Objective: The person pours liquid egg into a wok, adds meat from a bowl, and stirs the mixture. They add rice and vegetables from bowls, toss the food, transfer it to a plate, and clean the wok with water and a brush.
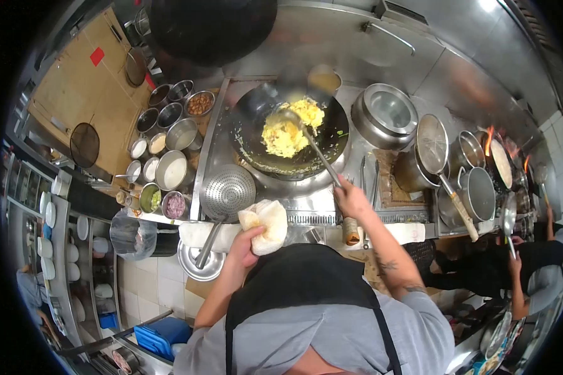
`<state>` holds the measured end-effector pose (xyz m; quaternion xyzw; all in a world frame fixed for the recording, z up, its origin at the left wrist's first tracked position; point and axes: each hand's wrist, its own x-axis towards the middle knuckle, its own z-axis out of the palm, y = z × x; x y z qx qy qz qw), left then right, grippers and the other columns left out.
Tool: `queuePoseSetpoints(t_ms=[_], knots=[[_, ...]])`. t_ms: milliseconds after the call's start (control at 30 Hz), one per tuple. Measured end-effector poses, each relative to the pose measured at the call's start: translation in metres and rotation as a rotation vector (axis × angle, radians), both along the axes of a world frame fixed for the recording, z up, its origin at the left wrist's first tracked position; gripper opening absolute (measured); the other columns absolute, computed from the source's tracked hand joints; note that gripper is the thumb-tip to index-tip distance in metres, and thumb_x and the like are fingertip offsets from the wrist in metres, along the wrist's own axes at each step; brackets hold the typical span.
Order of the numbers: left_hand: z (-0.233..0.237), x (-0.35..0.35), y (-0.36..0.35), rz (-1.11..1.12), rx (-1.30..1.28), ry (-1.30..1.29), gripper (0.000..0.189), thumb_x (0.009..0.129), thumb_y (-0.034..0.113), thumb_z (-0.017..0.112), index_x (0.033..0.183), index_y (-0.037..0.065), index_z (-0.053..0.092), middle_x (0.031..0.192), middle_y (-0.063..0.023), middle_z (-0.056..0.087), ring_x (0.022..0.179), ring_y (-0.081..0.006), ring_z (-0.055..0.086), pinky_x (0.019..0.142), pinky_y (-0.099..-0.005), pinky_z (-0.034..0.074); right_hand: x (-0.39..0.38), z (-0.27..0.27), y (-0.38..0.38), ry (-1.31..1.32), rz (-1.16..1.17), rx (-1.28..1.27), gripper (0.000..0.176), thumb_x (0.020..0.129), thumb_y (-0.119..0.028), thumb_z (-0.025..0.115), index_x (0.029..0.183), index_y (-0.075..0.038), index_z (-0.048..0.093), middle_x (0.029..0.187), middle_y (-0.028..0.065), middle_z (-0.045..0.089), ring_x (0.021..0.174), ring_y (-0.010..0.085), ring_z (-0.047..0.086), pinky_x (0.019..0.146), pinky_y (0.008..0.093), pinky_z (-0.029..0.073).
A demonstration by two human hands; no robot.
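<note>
Yellow scrambled egg [288,134] lies in a large black wok [247,115] on the range in front of me. My right hand [351,199] is closed round the handle of a ladle [319,152], whose bowl rests among the egg. In my left hand [247,245] is a folded, stained white cloth [266,224], held near the counter's front edge and apart from the wok. Just beyond the cloth sits a round perforated strainer [228,190], its handle pointing toward me.
Metal pots [171,170] of ingredients crowd the left counter. A lidded steel pot [385,115] and a long-handled mesh skimmer [431,144] are to the right. Flames [489,140] rise farther right, where a co-worker [538,269] holds a ladle. A blue bin [162,337] stands lower left.
</note>
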<state>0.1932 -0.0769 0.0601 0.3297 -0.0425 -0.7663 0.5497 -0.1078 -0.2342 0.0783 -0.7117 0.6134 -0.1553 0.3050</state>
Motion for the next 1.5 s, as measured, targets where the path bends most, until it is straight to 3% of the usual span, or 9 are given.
queuePoseSetpoints(t_ms=[133,400,600,733,900,1033,1133,1300,1500], knots=[[-0.015,0.008,0.014,0.054,-0.011,0.005,0.056,0.085,0.002,0.058,0.137,0.0,0.038,0.127,-0.0168,0.055,0.116,-0.0304,0.057,0.1,-0.0442,0.047,-0.095,0.051,-0.009,0.067,0.189,0.106,0.05,0.09,-0.02,0.058,0.138,-0.011,0.048,0.114,0.0264,0.061,0.108,0.0398,0.059,0.096,0.0416,0.047],[-0.017,0.003,0.02,0.071,0.074,0.011,0.048,0.089,0.007,0.055,0.135,0.0,0.04,0.124,-0.0166,0.056,0.115,-0.031,0.058,0.099,-0.0449,0.048,0.021,-0.006,-0.041,0.012,-0.058,-0.072,0.044,0.09,-0.022,0.056,0.131,-0.006,0.053,0.107,0.0302,0.062,0.106,0.0432,0.058,0.091,0.0432,0.048],[-0.01,0.01,0.028,0.127,0.077,-0.005,0.048,0.088,0.005,0.056,0.134,-0.001,0.041,0.122,-0.0165,0.057,0.112,-0.031,0.059,0.097,-0.0442,0.05,-0.09,0.036,-0.015,-0.149,0.255,0.137,0.047,0.091,-0.025,0.061,0.134,-0.009,0.053,0.12,0.0203,0.063,0.114,0.0298,0.06,0.099,0.0326,0.044],[-0.017,0.014,0.028,0.1,0.051,-0.034,0.049,0.087,0.004,0.057,0.133,-0.001,0.042,0.121,-0.0163,0.058,0.111,-0.0305,0.06,0.096,-0.0436,0.05,-0.065,0.045,-0.027,-0.045,0.021,0.132,0.047,0.09,-0.025,0.063,0.133,-0.009,0.055,0.118,0.0232,0.063,0.113,0.0283,0.062,0.097,0.0324,0.045],[-0.014,-0.005,0.009,0.054,0.004,-0.051,0.052,0.085,0.001,0.059,0.133,-0.002,0.042,0.121,-0.0166,0.058,0.109,-0.0297,0.061,0.095,-0.0429,0.051,0.01,-0.078,-0.067,-0.245,-0.16,-0.282,0.05,0.091,-0.015,0.06,0.138,-0.001,0.047,0.082,0.0111,0.066,0.071,0.0169,0.065,0.065,0.0305,0.053],[-0.008,-0.005,0.01,0.031,-0.005,-0.028,0.054,0.084,-0.001,0.059,0.135,-0.003,0.04,0.122,-0.0167,0.057,0.111,-0.0296,0.06,0.095,-0.0427,0.051,0.008,0.014,-0.018,-0.507,-0.156,0.521,0.051,0.091,-0.013,0.061,0.139,-0.002,0.046,0.077,0.0071,0.065,0.06,0.0146,0.06,0.053,0.0289,0.05],[0.012,-0.004,0.016,0.053,-0.034,-0.07,0.054,0.085,-0.002,0.058,0.135,-0.003,0.039,0.123,-0.0168,0.056,0.112,-0.0296,0.059,0.096,-0.0429,0.05,-0.016,-0.02,0.016,-0.335,0.225,-0.129,0.052,0.091,-0.016,0.064,0.139,-0.007,0.048,0.088,0.0059,0.065,0.076,0.01,0.058,0.075,0.026,0.05],[0.01,0.002,0.032,0.04,0.015,-0.135,0.054,0.086,-0.003,0.057,0.137,-0.003,0.037,0.126,-0.0171,0.055,0.114,-0.0297,0.058,0.098,-0.0432,0.049,-0.036,0.04,0.025,-0.228,0.035,0.303,0.051,0.086,-0.018,0.066,0.134,-0.005,0.053,0.109,0.0202,0.068,0.101,0.0258,0.066,0.088,0.0345,0.049],[0.025,-0.002,0.028,0.053,-0.065,-0.159,0.055,0.086,-0.002,0.058,0.137,-0.003,0.037,0.125,-0.0166,0.056,0.113,-0.0294,0.059,0.097,-0.0427,0.05,-0.025,-0.023,-0.029,-0.183,-0.128,-0.215,0.053,0.085,-0.017,0.064,0.134,-0.001,0.051,0.109,0.0289,0.064,0.101,0.0373,0.065,0.087,0.0363,0.05]])
